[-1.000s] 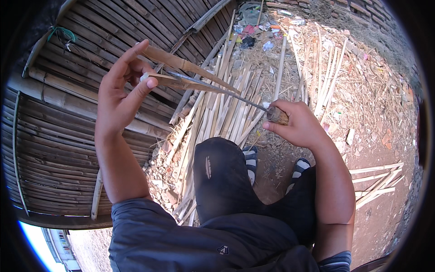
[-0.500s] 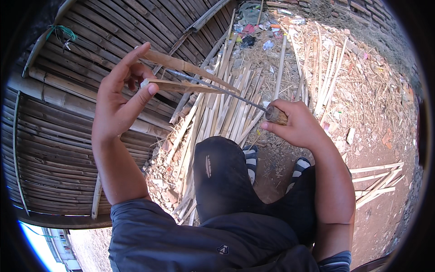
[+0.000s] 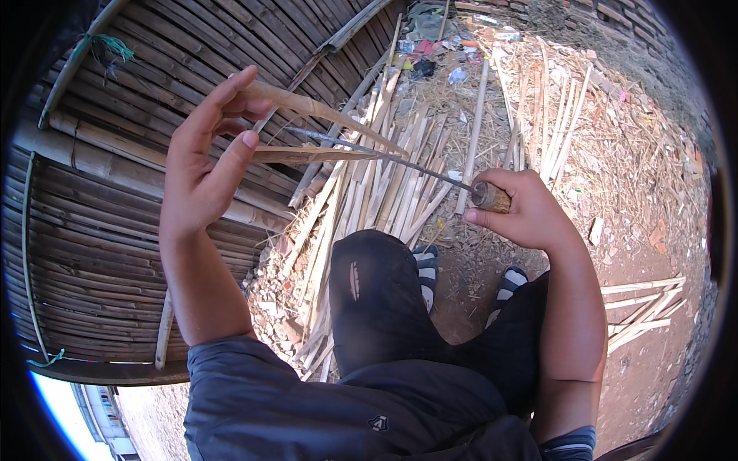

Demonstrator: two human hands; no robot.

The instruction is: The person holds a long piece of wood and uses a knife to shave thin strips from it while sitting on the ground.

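Note:
A bamboo piece (image 3: 338,117) is split lengthwise into two arms that spread apart toward my left hand and meet near the middle of the view. My left hand (image 3: 201,157) holds it by the split ends: its fingers are against the upper arm and its thumb is by the end of the lower arm (image 3: 311,154). In my right hand (image 3: 523,209), the wooden handle (image 3: 490,197) of a long, thin-bladed knife is gripped. The knife's blade (image 3: 430,171) points left and passes into the split between the arms.
Many split bamboo strips (image 3: 377,184) lie in a pile on the ground in front of my knee. A slatted bamboo wall (image 3: 115,269) stands at my left. More strips (image 3: 646,307) lie at the right, and litter (image 3: 430,54) is scattered at the back.
My right hand has moved a little to the right with the knife, drawing the blade back. My left thumb has shifted up along the end of the lower bamboo arm.

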